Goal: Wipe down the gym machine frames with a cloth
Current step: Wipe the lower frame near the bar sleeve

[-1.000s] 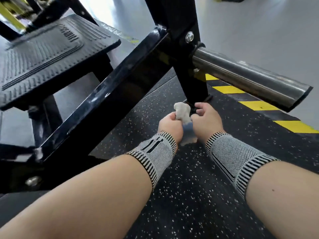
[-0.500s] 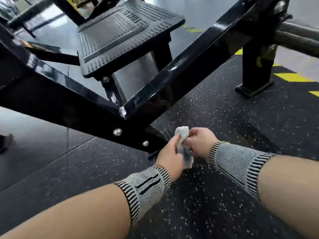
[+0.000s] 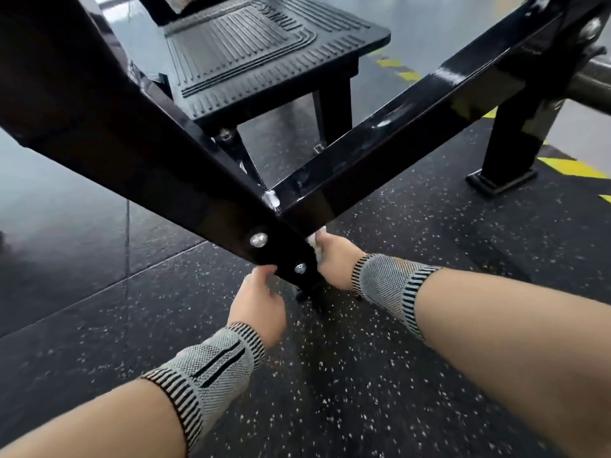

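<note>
Gripping the cloth [image 3: 318,245], bunched soft and light against the black frame joint [image 3: 284,251], the right hand [image 3: 334,262] curls round it; the left hand [image 3: 258,300], fingers relaxed, touches the joint's lower edge.

No readable text, labels, brands or numbers anywhere in view.

Floor: dark speckled rubber matting [image 3: 380,375] near and right, meeting smooth grey flooring [image 3: 66,226] to the left and far. Standing on the matting: black machine frame [image 3: 396,127], its foot plate [image 3: 501,180] at far right. Yellow-and-black hazard stripes [image 3: 572,166] edge the matting's far right.
</note>
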A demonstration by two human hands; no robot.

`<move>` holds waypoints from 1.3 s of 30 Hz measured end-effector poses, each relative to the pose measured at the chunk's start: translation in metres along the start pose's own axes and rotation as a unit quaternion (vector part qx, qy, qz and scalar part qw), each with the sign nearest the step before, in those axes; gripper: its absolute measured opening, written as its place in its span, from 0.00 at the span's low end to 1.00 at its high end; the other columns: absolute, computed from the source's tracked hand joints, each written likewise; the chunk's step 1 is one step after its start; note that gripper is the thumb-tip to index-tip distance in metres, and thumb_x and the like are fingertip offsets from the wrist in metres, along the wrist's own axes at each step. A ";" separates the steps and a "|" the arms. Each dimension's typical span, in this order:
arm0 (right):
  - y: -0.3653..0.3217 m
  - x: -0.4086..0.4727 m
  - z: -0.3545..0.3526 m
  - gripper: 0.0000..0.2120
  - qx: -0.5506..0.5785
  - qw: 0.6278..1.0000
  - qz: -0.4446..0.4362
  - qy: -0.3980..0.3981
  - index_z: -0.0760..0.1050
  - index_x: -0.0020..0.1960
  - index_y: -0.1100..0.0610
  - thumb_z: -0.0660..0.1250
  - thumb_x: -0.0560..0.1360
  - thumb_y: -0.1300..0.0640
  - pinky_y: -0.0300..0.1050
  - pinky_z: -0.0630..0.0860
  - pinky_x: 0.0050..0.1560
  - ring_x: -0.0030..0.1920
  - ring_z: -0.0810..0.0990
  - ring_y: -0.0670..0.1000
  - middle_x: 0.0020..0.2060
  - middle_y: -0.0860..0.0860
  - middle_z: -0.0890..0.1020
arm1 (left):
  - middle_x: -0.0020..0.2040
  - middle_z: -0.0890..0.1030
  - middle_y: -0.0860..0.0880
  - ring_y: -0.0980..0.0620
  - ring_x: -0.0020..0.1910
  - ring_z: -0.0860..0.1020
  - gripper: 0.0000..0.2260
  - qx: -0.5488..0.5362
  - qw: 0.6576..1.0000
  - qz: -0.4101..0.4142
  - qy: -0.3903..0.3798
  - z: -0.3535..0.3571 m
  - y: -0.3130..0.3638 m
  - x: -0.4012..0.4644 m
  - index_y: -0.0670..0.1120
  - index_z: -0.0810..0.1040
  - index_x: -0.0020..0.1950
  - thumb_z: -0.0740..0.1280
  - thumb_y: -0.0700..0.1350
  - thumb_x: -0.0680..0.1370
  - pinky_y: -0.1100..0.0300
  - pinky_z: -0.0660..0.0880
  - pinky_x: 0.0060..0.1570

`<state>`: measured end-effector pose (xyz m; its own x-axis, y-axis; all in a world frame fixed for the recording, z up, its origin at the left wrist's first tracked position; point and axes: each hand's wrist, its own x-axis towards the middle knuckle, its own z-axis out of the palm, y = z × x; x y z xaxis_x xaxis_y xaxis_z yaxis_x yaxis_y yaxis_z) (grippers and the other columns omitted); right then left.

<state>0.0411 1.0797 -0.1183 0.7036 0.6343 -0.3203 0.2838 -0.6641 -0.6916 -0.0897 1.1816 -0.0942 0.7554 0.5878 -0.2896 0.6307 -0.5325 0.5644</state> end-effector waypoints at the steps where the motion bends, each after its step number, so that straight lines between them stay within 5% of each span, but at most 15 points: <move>1: -0.005 0.001 0.003 0.14 0.035 0.999 -0.003 0.001 0.69 0.61 0.62 0.60 0.76 0.66 0.38 0.73 0.46 0.47 0.76 0.56 0.46 0.57 0.76 | 0.66 0.74 0.48 0.44 0.57 0.77 0.19 -0.012 1.000 -0.008 0.012 -0.001 0.001 0.004 0.46 0.69 0.68 0.59 0.35 0.77 0.50 0.74 0.58; 4: -0.005 0.000 0.009 0.15 0.075 0.997 -0.002 0.009 0.66 0.58 0.55 0.61 0.74 0.67 0.39 0.70 0.51 0.50 0.75 0.50 0.50 0.51 0.74 | 0.62 0.77 0.48 0.48 0.59 0.76 0.15 -0.036 0.999 -0.027 0.028 0.000 -0.003 0.007 0.45 0.72 0.63 0.59 0.35 0.77 0.57 0.72 0.60; 8: 0.003 0.015 0.016 0.22 -0.084 0.987 0.112 -0.076 0.58 0.71 0.60 0.55 0.78 0.63 0.47 0.65 0.66 0.67 0.68 0.56 0.68 0.58 0.67 | 0.61 0.77 0.49 0.45 0.52 0.79 0.14 -0.083 0.994 -0.071 0.023 -0.001 -0.015 0.015 0.47 0.72 0.62 0.58 0.36 0.78 0.50 0.78 0.53; 11: -0.005 0.020 0.014 0.20 -0.041 0.995 0.086 0.015 0.63 0.69 0.60 0.57 0.77 0.64 0.48 0.71 0.60 0.62 0.73 0.59 0.63 0.60 0.73 | 0.63 0.76 0.52 0.54 0.51 0.78 0.18 -0.145 0.987 -0.064 0.013 -0.005 -0.015 0.020 0.48 0.68 0.68 0.57 0.35 0.80 0.60 0.78 0.44; 13: -0.013 0.023 0.012 0.13 0.002 0.994 0.060 0.090 0.72 0.61 0.63 0.57 0.77 0.65 0.45 0.71 0.51 0.57 0.76 0.61 0.56 0.61 0.77 | 0.61 0.75 0.55 0.62 0.35 0.76 0.20 -0.186 0.981 -0.056 -0.012 -0.004 -0.014 0.023 0.49 0.68 0.69 0.56 0.34 0.80 0.68 0.72 0.27; 15: -0.010 0.023 0.014 0.10 0.016 0.990 0.057 0.127 0.76 0.53 0.61 0.57 0.78 0.65 0.44 0.69 0.48 0.55 0.77 0.61 0.52 0.61 0.79 | 0.60 0.77 0.56 0.63 0.22 0.70 0.21 -0.212 0.975 -0.068 -0.022 0.000 -0.015 0.025 0.52 0.69 0.69 0.55 0.34 0.80 0.68 0.65 0.20; 17: 0.000 0.020 0.020 0.12 0.013 0.985 0.087 0.147 0.77 0.48 0.54 0.58 0.78 0.66 0.42 0.69 0.49 0.55 0.77 0.57 0.49 0.55 0.79 | 0.61 0.78 0.56 0.60 0.24 0.71 0.20 -0.220 0.972 -0.079 -0.018 0.005 -0.016 0.026 0.53 0.71 0.68 0.56 0.35 0.80 0.67 0.66 0.21; 21: 0.013 0.023 0.031 0.11 0.105 0.961 0.206 0.152 0.77 0.56 0.56 0.60 0.77 0.64 0.41 0.72 0.46 0.47 0.77 0.52 0.45 0.50 0.78 | 0.61 0.78 0.56 0.62 0.19 0.67 0.20 -0.241 0.966 -0.090 -0.023 0.006 -0.013 0.028 0.53 0.71 0.68 0.56 0.35 0.80 0.68 0.65 0.20; 23: 0.009 0.020 0.034 0.05 0.192 0.937 0.216 0.196 0.73 0.50 0.55 0.61 0.76 0.62 0.39 0.71 0.41 0.43 0.74 0.49 0.40 0.47 0.74 | 0.61 0.78 0.56 0.60 0.22 0.70 0.20 -0.244 0.965 -0.091 -0.028 0.006 -0.015 0.030 0.52 0.71 0.68 0.56 0.35 0.81 0.67 0.65 0.20; 26: 0.005 0.008 0.042 0.08 0.256 0.924 0.191 0.213 0.71 0.54 0.56 0.64 0.75 0.61 0.47 0.76 0.50 0.46 0.77 0.51 0.44 0.50 0.76 | 0.61 0.79 0.54 0.59 0.21 0.68 0.20 -0.247 0.964 -0.094 -0.029 0.007 -0.016 0.033 0.51 0.72 0.69 0.56 0.34 0.80 0.68 0.64 0.19; 31: 0.004 0.009 0.039 0.12 0.070 0.959 0.258 0.093 0.72 0.57 0.61 0.61 0.76 0.58 0.42 0.73 0.50 0.51 0.78 0.54 0.55 0.55 0.78 | 0.54 0.79 0.55 0.61 0.24 0.71 0.18 -0.242 0.964 -0.103 -0.025 0.006 -0.013 0.034 0.49 0.74 0.65 0.57 0.34 0.80 0.68 0.66 0.21; 35: -0.013 -0.002 0.039 0.04 0.177 0.955 0.131 0.198 0.73 0.48 0.56 0.64 0.73 0.59 0.44 0.75 0.50 0.47 0.78 0.51 0.44 0.51 0.78 | 0.55 0.80 0.58 0.59 0.35 0.72 0.22 -0.259 0.960 -0.092 -0.047 0.007 -0.017 0.035 0.52 0.72 0.68 0.56 0.33 0.79 0.65 0.71 0.33; 39: -0.017 -0.014 0.042 0.05 0.137 0.966 0.038 0.214 0.72 0.49 0.56 0.64 0.74 0.62 0.36 0.67 0.47 0.46 0.73 0.47 0.47 0.49 0.74 | 0.49 0.80 0.60 0.56 0.37 0.74 0.22 -0.250 0.962 -0.100 -0.042 0.007 -0.021 0.041 0.52 0.73 0.68 0.56 0.32 0.79 0.58 0.72 0.38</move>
<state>-0.0011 1.0984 -0.1295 0.9376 0.3262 -0.1201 0.0786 -0.5356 -0.8408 -0.0708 1.2121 -0.1234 0.6535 0.5849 -0.4805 0.6165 -0.0429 0.7862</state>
